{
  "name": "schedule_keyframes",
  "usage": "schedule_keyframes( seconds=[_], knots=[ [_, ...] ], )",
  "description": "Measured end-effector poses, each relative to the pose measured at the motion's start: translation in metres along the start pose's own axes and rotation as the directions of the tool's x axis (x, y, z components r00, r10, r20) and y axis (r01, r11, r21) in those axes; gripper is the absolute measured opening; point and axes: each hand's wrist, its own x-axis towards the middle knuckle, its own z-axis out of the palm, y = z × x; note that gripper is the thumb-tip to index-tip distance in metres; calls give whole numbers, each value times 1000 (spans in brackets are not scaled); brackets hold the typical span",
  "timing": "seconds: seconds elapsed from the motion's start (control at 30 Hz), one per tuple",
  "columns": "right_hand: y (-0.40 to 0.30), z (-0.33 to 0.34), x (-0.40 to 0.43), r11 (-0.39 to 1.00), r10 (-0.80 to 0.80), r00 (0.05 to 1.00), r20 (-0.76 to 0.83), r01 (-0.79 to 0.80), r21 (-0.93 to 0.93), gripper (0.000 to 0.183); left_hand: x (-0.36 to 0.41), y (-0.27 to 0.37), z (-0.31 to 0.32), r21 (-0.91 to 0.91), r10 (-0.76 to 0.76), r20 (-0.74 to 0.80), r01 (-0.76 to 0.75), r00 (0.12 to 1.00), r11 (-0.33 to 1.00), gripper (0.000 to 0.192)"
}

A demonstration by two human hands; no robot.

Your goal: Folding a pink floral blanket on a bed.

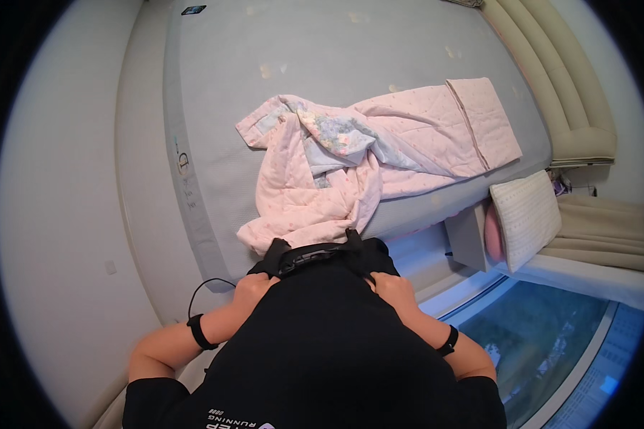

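Note:
My left hand (254,288) is at the left side of my waist, its fingers curled onto black fabric beside a dark buckle (311,257). At the right side of my waist, my right hand (393,289) grips the edge of the black fabric. Whether this is shirt hem or strap is unclear. Just beyond lies a pink quilt (311,198) on a grey mattress (214,107). Its near part is bunched and twisted, showing a floral and pale blue underside (338,134). The quilt's right end (483,123) lies flatter, with a folded band.
A phone (194,9) lies at the mattress's far left corner. A padded beige headboard (563,80) stands at the right. Below it, a white pillow (526,220) leans by a pink cushion (494,233) near a window (536,332). A wall (59,187) runs along the left.

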Motion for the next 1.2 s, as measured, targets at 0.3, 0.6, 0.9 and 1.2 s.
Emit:
schedule_keyframes(
  seconds=[0.3,0.6,0.9,1.2],
  knots=[
    [-10,14,17,983,-53,965,-255,96,159,22,-13,-31,43,-417,-540,-350,389,766,822,11],
    [2,15,27,967,130,988,-85,-108,231,15,78,9,9,-405,36,307,96,951,909,30],
    [-4,-19,22,984,31,965,-261,17,178,19,126,25,-2,-400,-23,751,482,660,780,45],
    [1,-24,11,960,-249,925,-286,275,50,22,101,23,-2,-506,57,555,283,830,814,38]
  ],
)
